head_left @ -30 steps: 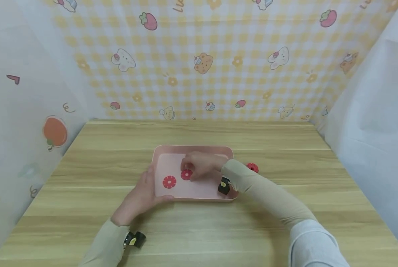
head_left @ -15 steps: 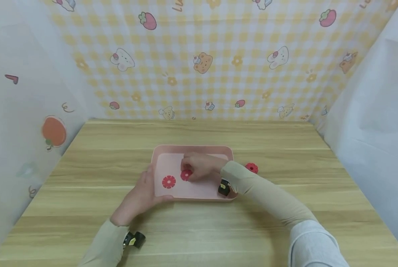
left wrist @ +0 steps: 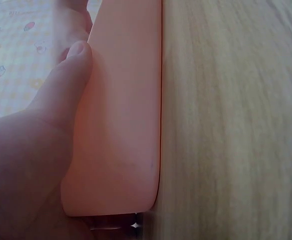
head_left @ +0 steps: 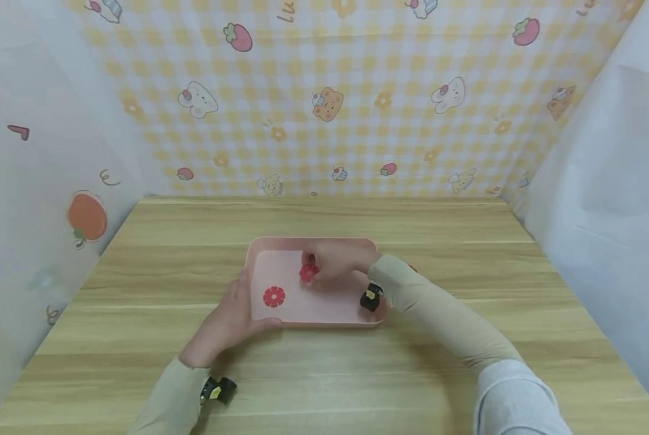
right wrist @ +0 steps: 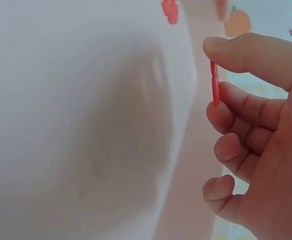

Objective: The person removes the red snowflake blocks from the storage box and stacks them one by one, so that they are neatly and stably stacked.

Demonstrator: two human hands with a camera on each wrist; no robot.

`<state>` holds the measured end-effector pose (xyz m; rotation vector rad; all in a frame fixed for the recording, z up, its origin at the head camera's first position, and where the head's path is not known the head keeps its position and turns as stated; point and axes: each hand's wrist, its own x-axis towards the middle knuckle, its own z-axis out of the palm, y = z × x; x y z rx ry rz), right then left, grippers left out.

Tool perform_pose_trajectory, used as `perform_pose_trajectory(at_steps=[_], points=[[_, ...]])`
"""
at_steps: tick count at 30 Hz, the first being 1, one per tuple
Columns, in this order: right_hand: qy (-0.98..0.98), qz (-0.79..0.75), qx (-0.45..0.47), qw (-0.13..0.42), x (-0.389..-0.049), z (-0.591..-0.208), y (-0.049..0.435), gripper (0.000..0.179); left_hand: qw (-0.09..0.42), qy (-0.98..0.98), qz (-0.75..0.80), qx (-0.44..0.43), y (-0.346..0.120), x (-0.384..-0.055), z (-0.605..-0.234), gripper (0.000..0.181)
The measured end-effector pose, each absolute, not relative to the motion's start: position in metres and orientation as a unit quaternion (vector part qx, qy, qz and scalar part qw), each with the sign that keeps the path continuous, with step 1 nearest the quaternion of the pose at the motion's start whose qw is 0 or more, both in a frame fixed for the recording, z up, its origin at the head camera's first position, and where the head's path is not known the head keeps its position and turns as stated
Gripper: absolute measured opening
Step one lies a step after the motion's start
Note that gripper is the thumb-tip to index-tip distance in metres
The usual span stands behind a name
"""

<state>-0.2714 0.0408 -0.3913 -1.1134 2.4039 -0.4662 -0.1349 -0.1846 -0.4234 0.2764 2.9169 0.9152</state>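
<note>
A pink rectangular tray [head_left: 330,325] lies on the wooden table. My left hand [head_left: 229,314] grips its near left corner, the thumb along the front rim; the left wrist view shows that thumb beside the tray's outer wall [left wrist: 123,125]. Over the tray's middle, my right hand [head_left: 332,260] pinches a red notched plastic disc [head_left: 308,273]. Seen edge-on in the right wrist view, this disc [right wrist: 215,85] sits between thumb and bent fingers, above the tray floor. Another red notched disc [head_left: 274,296] lies flat inside the tray, at its left.
A further red piece [head_left: 413,267] shows just past the right sleeve, outside the tray and mostly hidden. Black cameras are strapped to both wrists. A yellow checked cloth [head_left: 324,139] hangs behind the table, with pale sheets at either side.
My right hand has lifted the disc and moved slightly away from me and to the right. My left hand keeps its grip on the tray. The right sleeve now covers most of the outside piece.
</note>
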Motion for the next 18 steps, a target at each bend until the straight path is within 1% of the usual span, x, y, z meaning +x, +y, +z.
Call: perform_pose_trajectory(at_steps=[3,5,12,18], points=[[0.874,-0.180,-0.388,0.232,-0.271,-0.386,0.044,0.020,0.036,0.948,0.304,0.090,-0.185,-0.135,-0.424,0.124],[0.878,-0.181,-0.382,0.225,-0.272,-0.382,0.047,0.022,0.037,0.948,0.304,0.090,-0.184,-0.136,-0.425,0.124],[0.875,-0.187,-0.413,0.169,-0.272,-0.371,0.063,0.029,0.046,0.953,0.290,0.079,-0.183,-0.135,-0.425,0.126],[0.878,-0.182,-0.416,0.151,-0.269,-0.365,0.081,0.030,0.045,0.954,0.285,0.078,-0.183,-0.135,-0.423,0.125]])
